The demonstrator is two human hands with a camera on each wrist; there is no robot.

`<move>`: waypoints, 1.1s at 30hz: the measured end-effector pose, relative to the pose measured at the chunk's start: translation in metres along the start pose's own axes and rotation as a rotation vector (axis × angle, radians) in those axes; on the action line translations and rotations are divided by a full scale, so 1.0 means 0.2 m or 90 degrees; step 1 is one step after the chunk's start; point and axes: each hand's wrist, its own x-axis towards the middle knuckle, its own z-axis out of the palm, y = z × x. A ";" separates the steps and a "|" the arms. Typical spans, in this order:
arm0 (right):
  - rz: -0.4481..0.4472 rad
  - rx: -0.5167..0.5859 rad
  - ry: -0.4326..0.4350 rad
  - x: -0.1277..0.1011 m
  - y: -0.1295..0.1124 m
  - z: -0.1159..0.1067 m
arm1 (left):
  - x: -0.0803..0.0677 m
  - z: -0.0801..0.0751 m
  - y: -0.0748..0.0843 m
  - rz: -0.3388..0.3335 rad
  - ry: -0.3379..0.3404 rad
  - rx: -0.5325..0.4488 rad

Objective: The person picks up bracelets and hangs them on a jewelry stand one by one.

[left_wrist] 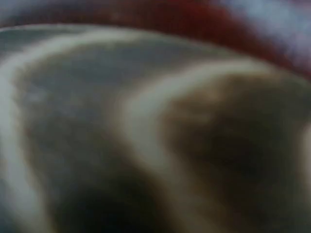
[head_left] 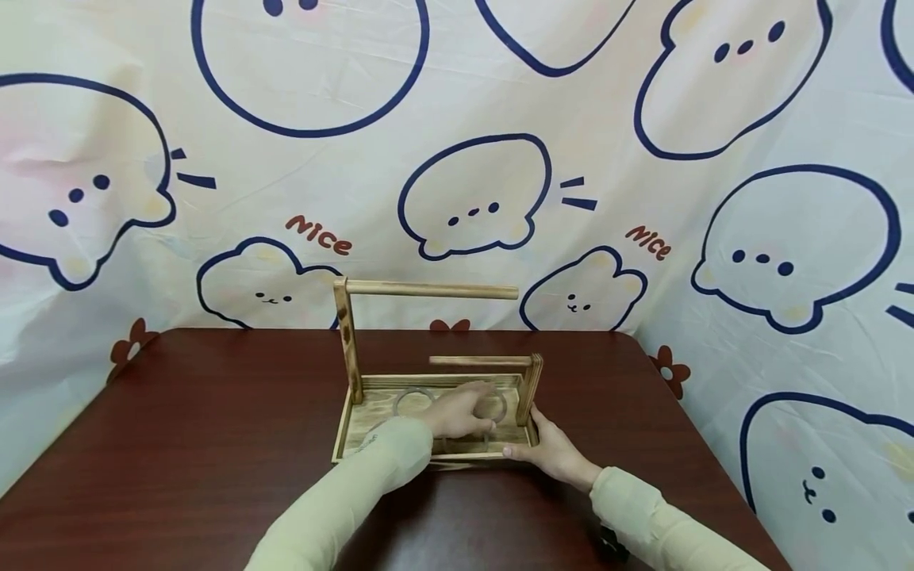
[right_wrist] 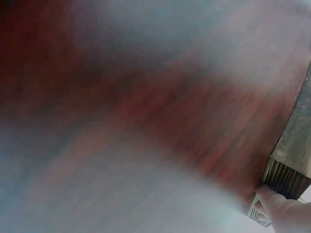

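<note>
Nearest the camera, two pale-sleeved arms reach forward over the dark red-brown surface (head_left: 178, 444). The right hand (head_left: 550, 452) rests against the near right corner of a wooden tray (head_left: 350, 432), thumb along the front edge and fingers curved round the corner below the shorter post; it looks placed there to steady the tray while the other hand works inside it. The right wrist view, mostly blur, agrees — fingertips (right_wrist: 272, 199) press the dark ribbed end of the tray's wood. So this grip is curled onto the tray corner, not clamped hard.

Just left of it and a little farther in, the left hand (head_left: 460, 412) lies palm down inside the tray, fingers bent over a clear ring (head_left: 493, 406) that sits on the tray floor. It seems to pinch or cover that ring, but how tightly the fingers close I cannot tell; the left wrist view is too blurred to help. A second clear ring (head_left: 412, 400) lies flat on the tray floor just left of this hand, untouched.

Beyond both hands rise the tray's two posts — a short one at the right carrying a low rail (head_left: 480, 361), and a tall one at the left carrying a long dowel (head_left: 432, 291) that juts out level above the tray. Behind hangs a cartoon-printed cloth (head_left: 643, 119).
</note>
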 end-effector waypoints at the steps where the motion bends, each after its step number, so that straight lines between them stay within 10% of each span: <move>1: 0.001 0.001 0.000 0.00 0.00 0.00 | 0.01 0.01 0.00 0.002 -0.001 0.003; 33: -0.010 -0.007 0.025 0.02 0.01 0.01 | 0.12 0.11 -0.05 -0.018 0.000 -0.037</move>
